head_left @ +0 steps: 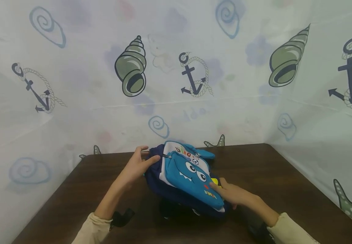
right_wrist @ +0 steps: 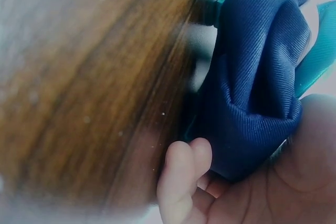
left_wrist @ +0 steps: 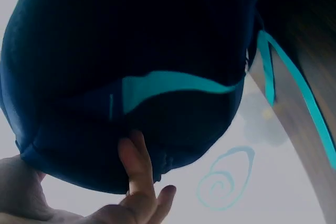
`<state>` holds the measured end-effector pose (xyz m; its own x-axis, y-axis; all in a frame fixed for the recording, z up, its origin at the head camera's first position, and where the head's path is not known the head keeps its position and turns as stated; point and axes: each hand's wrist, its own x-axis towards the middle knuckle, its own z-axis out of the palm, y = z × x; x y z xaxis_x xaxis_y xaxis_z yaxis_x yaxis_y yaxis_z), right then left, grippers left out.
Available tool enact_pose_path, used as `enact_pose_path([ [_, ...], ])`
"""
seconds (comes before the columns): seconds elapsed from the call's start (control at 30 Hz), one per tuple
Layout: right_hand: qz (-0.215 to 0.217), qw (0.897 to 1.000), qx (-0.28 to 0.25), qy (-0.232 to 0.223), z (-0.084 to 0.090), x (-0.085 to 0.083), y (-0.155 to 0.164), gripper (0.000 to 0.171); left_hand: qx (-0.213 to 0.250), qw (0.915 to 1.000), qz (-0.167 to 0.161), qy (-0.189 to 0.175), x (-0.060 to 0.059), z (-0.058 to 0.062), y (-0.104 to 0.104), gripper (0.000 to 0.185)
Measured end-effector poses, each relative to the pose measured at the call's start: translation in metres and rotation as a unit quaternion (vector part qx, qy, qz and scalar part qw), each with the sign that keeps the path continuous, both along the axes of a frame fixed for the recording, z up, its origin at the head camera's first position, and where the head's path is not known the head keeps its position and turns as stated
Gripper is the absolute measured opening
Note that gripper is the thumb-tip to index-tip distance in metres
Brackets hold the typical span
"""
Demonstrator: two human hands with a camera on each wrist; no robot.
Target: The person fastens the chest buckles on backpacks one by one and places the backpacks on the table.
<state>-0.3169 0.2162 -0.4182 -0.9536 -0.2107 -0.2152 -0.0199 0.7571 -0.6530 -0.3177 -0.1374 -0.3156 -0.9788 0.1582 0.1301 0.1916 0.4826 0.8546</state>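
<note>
A dark wooden table [head_left: 286, 176] is seen from above in the head view, backed and flanked by a pale curtain [head_left: 87, 112] printed with anchors, shells and spirals.

At the left, the left hand [head_left: 136, 166] is extended from a cream sleeve [head_left: 92, 230] to the upper left edge of a child's backpack [head_left: 183, 178]. Its thumb and fingers are closed on the backpack's dark blue fabric beside a zipper pull [head_left: 166, 156]; whether the pull itself is pinched cannot be told. In the left wrist view, the fingers [left_wrist: 137, 166] are pressed against the navy underside of the backpack [left_wrist: 131, 66], across which a turquoise stripe runs.

At the centre of the table, the backpack is found lying tilted, its light blue front pocket uppermost. The pocket bears a cartoon monster face with white eyes and jagged teeth; a white panel with coloured lettering lies above it, and the body is navy. Turquoise straps trail from it onto the table in the left wrist view.

At the right, the right hand [head_left: 232, 195] is laid on the lower right corner of the backpack. In the right wrist view, a bunched fold of the navy fabric [right_wrist: 252, 93] is grasped between palm and curled fingers [right_wrist: 184, 177], close above the table's wood grain [right_wrist: 89, 93].
</note>
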Motion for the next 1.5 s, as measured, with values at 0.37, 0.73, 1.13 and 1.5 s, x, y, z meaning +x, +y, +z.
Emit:
enact_pose_path([
  [0.37,-0.004,1.000,-0.004,-0.004,0.000,-0.001,-0.001,0.091,0.043,0.9989,-0.019,0.005,0.001,0.004,0.000,0.072],
  [0.73,0.006,1.000,-0.011,-0.013,0.002,-0.006,0.006,0.094,0.073,0.9964,-0.034,0.027,0.000,0.010,0.019,0.066],
  [1.13,0.038,0.999,-0.007,-0.023,-0.020,-0.025,0.015,0.098,0.121,0.9919,-0.033,0.024,0.003,0.012,0.026,0.072],
  [1.5,0.017,0.997,-0.059,-0.050,-0.070,-0.068,0.032,0.105,0.158,0.9839,-0.052,0.066,0.010,0.009,0.036,0.070],
])
